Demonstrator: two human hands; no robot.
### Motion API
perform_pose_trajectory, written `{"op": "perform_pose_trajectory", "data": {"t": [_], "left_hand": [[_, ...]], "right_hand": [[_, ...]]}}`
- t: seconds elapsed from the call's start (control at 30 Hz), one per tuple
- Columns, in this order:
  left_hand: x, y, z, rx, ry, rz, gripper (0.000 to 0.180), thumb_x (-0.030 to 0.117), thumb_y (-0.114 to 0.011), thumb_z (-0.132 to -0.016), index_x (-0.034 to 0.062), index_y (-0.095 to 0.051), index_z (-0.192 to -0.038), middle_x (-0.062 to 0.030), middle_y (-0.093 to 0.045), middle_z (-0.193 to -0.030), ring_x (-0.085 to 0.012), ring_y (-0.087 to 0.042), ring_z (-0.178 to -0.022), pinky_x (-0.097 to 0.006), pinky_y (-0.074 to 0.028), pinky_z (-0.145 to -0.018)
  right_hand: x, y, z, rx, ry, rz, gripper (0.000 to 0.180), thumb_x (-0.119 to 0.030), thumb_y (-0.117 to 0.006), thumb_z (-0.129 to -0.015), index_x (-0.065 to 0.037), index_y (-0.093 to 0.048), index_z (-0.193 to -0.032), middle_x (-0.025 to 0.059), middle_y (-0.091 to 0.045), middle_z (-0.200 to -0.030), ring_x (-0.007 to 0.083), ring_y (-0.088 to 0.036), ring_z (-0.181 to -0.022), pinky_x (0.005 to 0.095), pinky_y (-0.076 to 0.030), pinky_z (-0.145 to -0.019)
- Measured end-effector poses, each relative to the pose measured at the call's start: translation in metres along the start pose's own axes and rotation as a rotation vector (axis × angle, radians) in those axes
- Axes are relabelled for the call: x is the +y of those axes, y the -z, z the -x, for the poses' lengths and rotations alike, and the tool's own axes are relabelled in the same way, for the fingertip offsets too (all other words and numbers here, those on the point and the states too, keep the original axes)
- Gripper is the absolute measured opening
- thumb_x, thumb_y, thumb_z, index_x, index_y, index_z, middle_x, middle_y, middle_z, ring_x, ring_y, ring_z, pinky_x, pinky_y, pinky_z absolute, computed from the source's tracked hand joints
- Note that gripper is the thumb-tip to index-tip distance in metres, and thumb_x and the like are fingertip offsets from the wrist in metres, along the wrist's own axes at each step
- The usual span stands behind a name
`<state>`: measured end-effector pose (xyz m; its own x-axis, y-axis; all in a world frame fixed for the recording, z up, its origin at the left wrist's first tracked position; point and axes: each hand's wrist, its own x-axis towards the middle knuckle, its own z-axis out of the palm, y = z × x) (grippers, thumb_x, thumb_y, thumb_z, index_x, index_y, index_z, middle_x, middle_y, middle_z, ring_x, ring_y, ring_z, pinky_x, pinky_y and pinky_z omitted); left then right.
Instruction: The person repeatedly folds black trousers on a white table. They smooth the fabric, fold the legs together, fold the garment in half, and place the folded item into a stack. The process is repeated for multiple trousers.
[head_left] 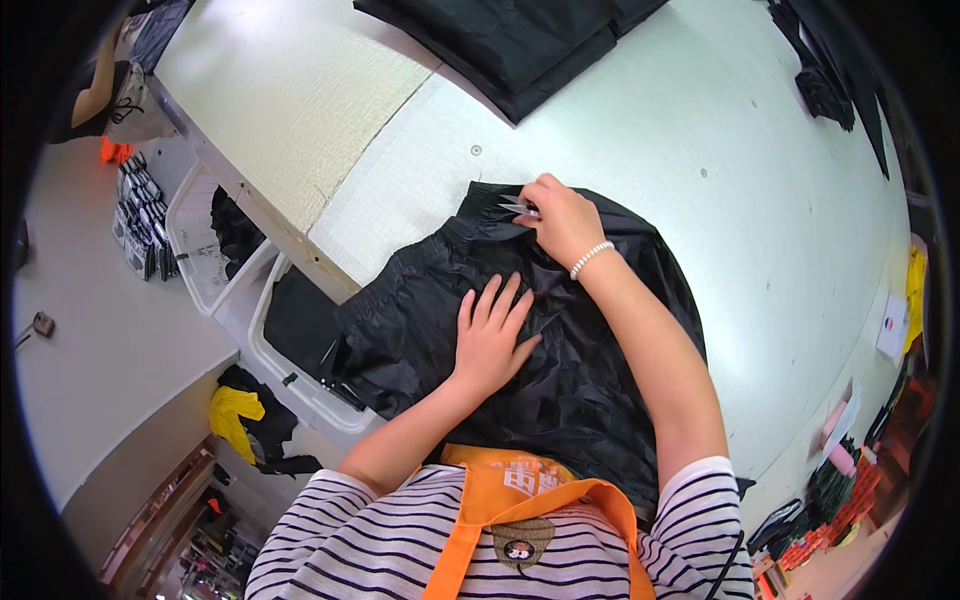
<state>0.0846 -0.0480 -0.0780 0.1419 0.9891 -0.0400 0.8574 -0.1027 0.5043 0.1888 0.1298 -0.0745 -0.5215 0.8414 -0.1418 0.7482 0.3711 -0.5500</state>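
Note:
Black trousers or shorts (410, 300) of thin, shiny fabric lie spread on the pale table (760, 260) in front of me, with the gathered elastic waistband toward the far left. My left hand (490, 340) rests flat on the cloth, its fingers spread and nothing in them. At the far corner of the waistband, my right hand (563, 222) grips a small pair of thread snips (515, 206). The pointed blades stick out leftward, slightly apart, over the fabric. The snips' handles are mostly hidden in my fingers, and I cannot tell whether a thread lies between the blades.
Folded black fabric (530, 60) lies at the table's far side, more black cloth (825, 95) at the far right. White bins (255, 330) with black pieces stand by the left edge. Another person's arm (100, 85) shows at far left. Thread cones (840, 458) sit at right.

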Motion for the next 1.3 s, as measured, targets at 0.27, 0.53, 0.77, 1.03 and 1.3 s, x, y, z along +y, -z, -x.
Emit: {"op": "perform_pose_trajectory", "data": {"t": [0.27, 0.53, 0.77, 1.03, 1.3], "left_hand": [[-0.051, 0.095, -0.09, 0.335, 0.266, 0.534, 0.018, 0.013, -0.068, -0.078, -0.0005, -0.062, -0.088, -0.0088, -0.062, -0.083, -0.0199, -0.058, -0.082, -0.03, -0.044, -0.078], [-0.026, 0.108, -0.07, 0.167, 0.31, 0.751, 0.012, 0.004, -0.072, -0.074, -0.0002, -0.062, -0.08, -0.0036, -0.061, -0.078, -0.0113, -0.056, -0.076, -0.023, -0.043, -0.071], [0.014, 0.104, -0.015, 0.33, 0.12, 0.475, 0.017, 0.002, -0.073, -0.069, 0.003, -0.062, -0.082, -0.0068, -0.062, -0.086, -0.0217, -0.057, -0.088, -0.031, -0.044, -0.08], [0.034, 0.102, 0.008, 0.327, 0.075, 0.33, 0.018, 0.005, -0.075, -0.066, 0.004, -0.061, -0.077, -0.0072, -0.059, -0.083, -0.022, -0.053, -0.082, -0.032, -0.04, -0.078], [0.021, 0.097, 0.014, 0.418, 0.13, 0.687, 0.015, -0.002, -0.07, -0.073, -0.0015, -0.056, -0.08, -0.0083, -0.053, -0.084, -0.0195, -0.059, -0.087, -0.037, -0.046, -0.094]], "right_hand": [[-0.02, 0.004, 0.035, 0.514, 0.406, -0.059, 0.02, 0.003, -0.065, -0.059, -0.007, -0.054, -0.072, 0.0033, -0.055, -0.077, 0.0194, -0.053, -0.057, 0.028, -0.042, -0.05], [-0.017, 0.017, 0.077, 0.514, 0.48, -0.036, 0.023, 0.001, -0.067, -0.057, -0.007, -0.055, -0.074, 0.0031, -0.056, -0.08, 0.0196, -0.055, -0.061, 0.0278, -0.044, -0.052], [-0.056, 0.055, 0.116, 0.389, 0.038, -0.579, 0.018, -0.005, -0.071, -0.078, -0.002, -0.064, -0.095, 0.005, -0.059, -0.085, 0.0075, -0.05, -0.061, 0.0197, -0.041, -0.054], [-0.089, 0.057, 0.103, 0.126, 0.007, -0.617, 0.016, -0.01, -0.071, -0.075, 0.002, -0.065, -0.083, 0.0093, -0.059, -0.077, 0.017, -0.052, -0.057, 0.0254, -0.043, -0.056], [-0.071, 0.082, 0.121, 0.573, -0.298, -1.389, 0.029, -0.019, -0.053, -0.094, -0.006, -0.053, -0.068, -0.0029, -0.038, -0.05, 0.0048, -0.028, -0.041, 0.0214, -0.02, -0.038]]}}
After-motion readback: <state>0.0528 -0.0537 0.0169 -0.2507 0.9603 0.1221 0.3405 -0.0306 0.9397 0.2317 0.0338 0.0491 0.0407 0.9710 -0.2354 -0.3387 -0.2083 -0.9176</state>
